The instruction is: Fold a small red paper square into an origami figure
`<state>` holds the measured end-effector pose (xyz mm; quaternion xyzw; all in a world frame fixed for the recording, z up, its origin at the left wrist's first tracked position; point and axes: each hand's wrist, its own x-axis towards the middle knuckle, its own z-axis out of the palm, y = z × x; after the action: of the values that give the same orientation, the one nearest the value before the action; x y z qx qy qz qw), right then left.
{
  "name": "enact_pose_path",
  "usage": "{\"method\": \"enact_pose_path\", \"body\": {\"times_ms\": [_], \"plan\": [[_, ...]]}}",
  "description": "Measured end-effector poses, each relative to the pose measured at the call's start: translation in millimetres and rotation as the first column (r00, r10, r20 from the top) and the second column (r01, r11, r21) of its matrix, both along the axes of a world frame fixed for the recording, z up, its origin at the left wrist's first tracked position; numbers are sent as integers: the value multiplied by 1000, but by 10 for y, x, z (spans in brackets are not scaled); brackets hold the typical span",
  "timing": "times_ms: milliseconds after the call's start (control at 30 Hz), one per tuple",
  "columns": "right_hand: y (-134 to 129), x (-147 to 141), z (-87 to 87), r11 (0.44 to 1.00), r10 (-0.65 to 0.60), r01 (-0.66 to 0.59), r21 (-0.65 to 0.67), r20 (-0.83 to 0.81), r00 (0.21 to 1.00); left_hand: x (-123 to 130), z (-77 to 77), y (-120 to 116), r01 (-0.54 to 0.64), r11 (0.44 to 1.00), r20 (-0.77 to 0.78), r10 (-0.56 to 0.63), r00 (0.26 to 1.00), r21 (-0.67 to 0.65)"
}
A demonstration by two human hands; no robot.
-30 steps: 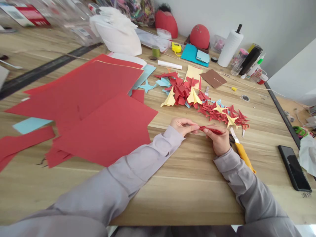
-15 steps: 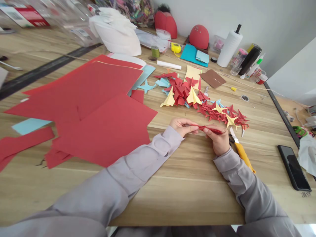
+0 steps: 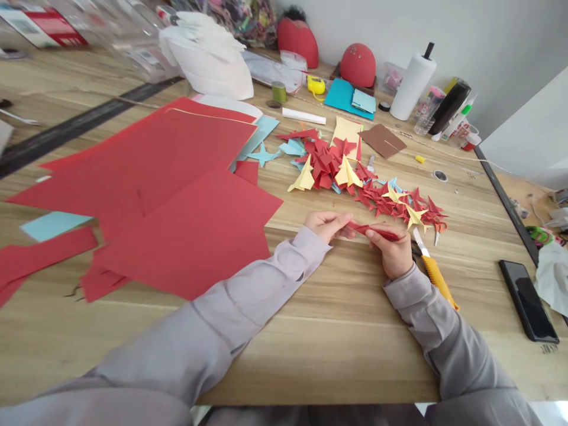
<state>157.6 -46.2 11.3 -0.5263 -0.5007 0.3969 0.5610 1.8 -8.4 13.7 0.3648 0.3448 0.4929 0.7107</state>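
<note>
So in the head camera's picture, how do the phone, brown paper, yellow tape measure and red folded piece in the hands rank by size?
1. Phone
2. Brown paper
3. Yellow tape measure
Unsure: red folded piece, partly hidden, so I can't rank it.

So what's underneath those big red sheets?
Pale blue paper pokes out at the right of the red sheets, with smaller red pieces at the near edge. Anything fully covered is hidden.

A folded paper piece (image 3: pixel 360 228) is being held between the left hand (image 3: pixel 327 226) and the right hand (image 3: pixel 393 248), above the tabletop (image 3: pixel 337 349). The left side is being covered by overlapping paper sheets (image 3: pixel 190 231). Behind the hands, space is being taken up by a paper pile (image 3: pixel 326 165), backed by a tape measure (image 3: pixel 316 86). The right hand is being flanked by a utility knife (image 3: pixel 437 278), then a smartphone (image 3: pixel 528 302) farther right.
</note>
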Motion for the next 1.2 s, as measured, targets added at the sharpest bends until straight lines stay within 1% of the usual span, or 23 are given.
{"method": "enact_pose_path", "body": {"times_ms": [100,133,200,267,333,433,500,600,667,800,1000,1067,1200], "plan": [[-3,2,1,1000,12,-12,16,-7,1000,5,-15,1,4,1000,-3,-4,1000,14],[-5,0,5,999,25,-24,23,-7,1000,6,-22,3,0,999,-22,1,1000,33],[-10,-6,18,997,69,-69,38,8,998,5,-38,9,-8,993,-91,19,996,115],[-15,-12,35,992,113,-115,45,43,993,-1,-57,20,28,973,-171,12,985,228],[-19,-14,48,990,132,-136,45,66,989,-10,-74,29,91,944,-218,-21,976,316],[-20,-6,49,989,134,-137,50,71,988,-15,-85,24,146,921,-226,-66,972,362],[-19,1,41,988,143,-147,53,75,987,-13,-78,10,144,915,-242,-53,969,377],[-21,5,32,988,150,-153,26,94,984,-13,-55,-9,117,896,-305,21,952,428],[-24,2,33,991,136,-137,2,98,986,-19,-41,-14,115,881,-331,50,942,458],[-29,-8,51,993,122,-121,-18,94,988,-39,-31,-11,129,870,-329,39,944,475],[-30,-28,72,991,136,-135,-17,108,985,-51,-16,-10,157,881,-336,3,942,447],[-31,-26,72,991,130,-127,-32,97,987,-43,-11,-18,147,897,-335,2,942,418],[-31,-5,53,992,112,-107,-60,82,990,-23,-7,-37,144,939,-327,-35,944,313]]}}
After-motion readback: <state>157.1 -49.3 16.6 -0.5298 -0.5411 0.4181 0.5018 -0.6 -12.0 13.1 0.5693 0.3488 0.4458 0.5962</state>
